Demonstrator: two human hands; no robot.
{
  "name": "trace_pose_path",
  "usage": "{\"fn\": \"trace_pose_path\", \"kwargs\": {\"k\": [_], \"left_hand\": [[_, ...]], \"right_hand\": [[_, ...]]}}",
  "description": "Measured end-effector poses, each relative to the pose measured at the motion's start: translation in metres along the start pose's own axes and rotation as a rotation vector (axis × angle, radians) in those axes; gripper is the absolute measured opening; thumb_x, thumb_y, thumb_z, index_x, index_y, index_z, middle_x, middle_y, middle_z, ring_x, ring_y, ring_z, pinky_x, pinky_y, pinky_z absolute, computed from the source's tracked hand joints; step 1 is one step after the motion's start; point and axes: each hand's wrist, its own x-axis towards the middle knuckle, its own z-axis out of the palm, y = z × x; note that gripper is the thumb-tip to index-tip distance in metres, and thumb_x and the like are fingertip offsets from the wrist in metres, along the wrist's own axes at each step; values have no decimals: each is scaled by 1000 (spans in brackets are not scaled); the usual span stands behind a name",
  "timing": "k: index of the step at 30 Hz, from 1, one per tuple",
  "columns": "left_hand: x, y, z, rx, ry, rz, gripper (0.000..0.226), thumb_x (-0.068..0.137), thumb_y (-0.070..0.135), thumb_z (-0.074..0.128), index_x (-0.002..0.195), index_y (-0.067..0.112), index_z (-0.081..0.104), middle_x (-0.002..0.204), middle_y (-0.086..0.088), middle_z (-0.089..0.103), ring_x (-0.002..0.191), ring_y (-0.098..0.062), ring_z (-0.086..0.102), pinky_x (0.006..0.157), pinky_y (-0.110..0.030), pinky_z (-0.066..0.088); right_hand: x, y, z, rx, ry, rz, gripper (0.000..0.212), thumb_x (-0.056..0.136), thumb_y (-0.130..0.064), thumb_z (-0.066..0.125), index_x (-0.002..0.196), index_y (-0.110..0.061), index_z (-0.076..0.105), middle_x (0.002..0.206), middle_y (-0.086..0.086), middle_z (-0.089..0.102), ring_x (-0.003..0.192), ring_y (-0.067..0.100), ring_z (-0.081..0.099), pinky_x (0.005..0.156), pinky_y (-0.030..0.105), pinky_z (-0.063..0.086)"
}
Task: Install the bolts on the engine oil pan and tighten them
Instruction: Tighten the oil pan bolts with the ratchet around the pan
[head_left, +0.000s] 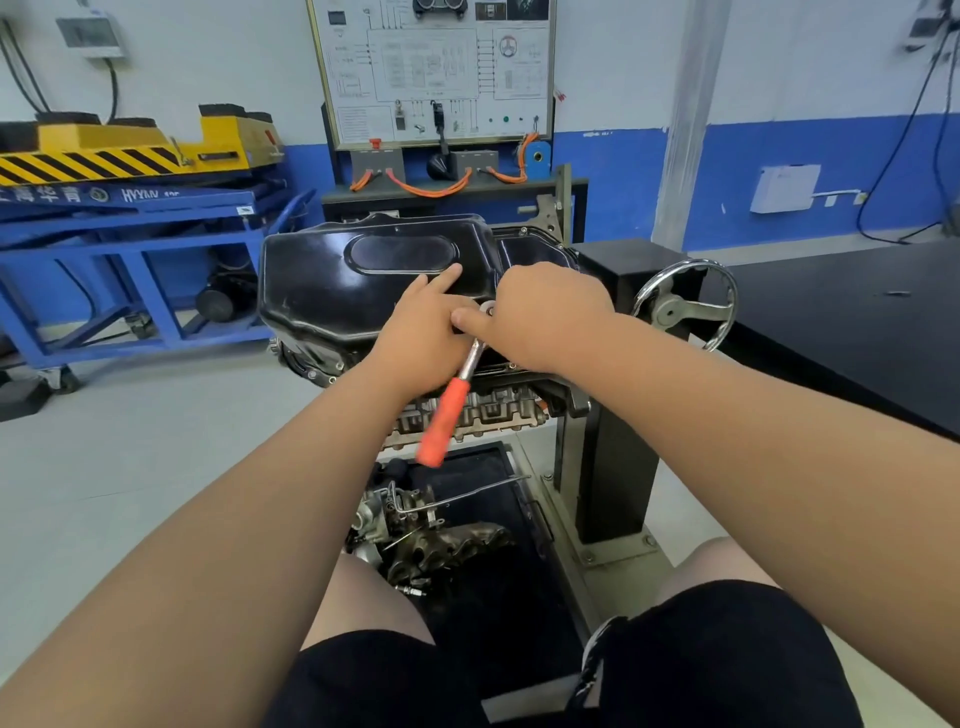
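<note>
Head view: ratchet (453, 400) handle down-left, nearward

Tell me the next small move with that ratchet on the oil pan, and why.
Probably bring the left hand down to the orange handle and swing it. The ratchet head sits at the edge of the oil pan with a finger of the right hand on it, while the handle hangs free, gripped by neither hand.
</note>
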Motion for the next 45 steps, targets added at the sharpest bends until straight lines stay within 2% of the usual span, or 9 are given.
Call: {"fn": "trace_pose_path", "kwargs": {"k": [6, 14, 21, 26, 31, 35, 39, 42, 45], "left_hand": [[-4, 3, -5, -102, 5, 12, 10, 88, 21, 64, 85, 31, 67, 115, 6, 68, 146, -18, 18, 118, -37, 1], [-2, 3, -1, 112, -6, 47, 18, 91, 13, 53, 99, 14, 69, 113, 6, 67, 145, -21, 18, 117, -36, 5], [-4, 3, -5, -38, -31, -8, 12, 86, 29, 66, 79, 19, 64, 112, 2, 68, 146, -15, 14, 118, -36, 1], [-3, 5, 1, 127, -23, 2, 16, 88, 21, 56, 98, 17, 69, 114, 9, 65, 146, -18, 14, 119, -38, 2], [-4, 0, -7, 63, -109, 28, 11, 87, 15, 57, 83, 16, 67, 107, 5, 68, 147, -16, 10, 117, -36, -1], [-6, 2, -5, -17, -60, 17, 28, 88, 19, 63, 67, 35, 52, 110, 3, 68, 147, -14, 11, 119, -37, -1], [-8, 5, -4, -47, -43, 4, 18, 86, 15, 60, 78, 30, 59, 109, 11, 64, 145, -12, 15, 120, -38, 1], [-22, 16, -7, -279, 126, -62, 29, 82, 10, 61, 103, 30, 64, 105, 17, 65, 126, 6, 34, 115, -26, 16], [-46, 26, -7, -487, 260, -230, 29, 89, 18, 55, 108, 39, 57, 89, 19, 65, 84, 10, 59, 76, -5, 42]], "right_hand": [[4, 3, -12, -186, -18, -263, 9, 91, -29, 54, 87, -22, 49, 73, -4, 43, 71, 18, 46, 64, 35, 34], [-5, -1, 8, 26, 37, 19, 52, 87, -63, 38, 60, -20, 41, 61, -2, 47, 53, 15, 46, 51, 28, 37], [1, 8, -6, -179, 42, -212, 36, 88, -49, 52, 68, -20, 42, 62, -3, 42, 53, 13, 38, 52, 32, 27], [-6, 3, 2, -140, 80, -102, 53, 90, -64, 35, 59, -21, 33, 60, -1, 40, 51, 14, 38, 49, 28, 32], [-4, 0, 1, -57, 47, -108, 45, 89, -53, 47, 60, -21, 36, 60, -2, 42, 51, 13, 41, 50, 29, 35], [-3, 3, -1, -92, 7, -183, 21, 90, -36, 50, 78, -20, 47, 65, -4, 43, 56, 14, 44, 54, 32, 38], [0, 4, 6, -13, 74, -109, 38, 89, -49, 47, 66, -20, 41, 64, -3, 43, 55, 14, 43, 53, 31, 37], [5, 4, 11, 125, 39, -12, 47, 84, -64, 46, 61, -22, 44, 61, -3, 49, 55, 15, 50, 53, 30, 41], [12, 4, 20, 254, -11, 22, 58, 83, -70, 40, 58, -19, 52, 54, -3, 52, 50, 16, 51, 49, 28, 36]]}}
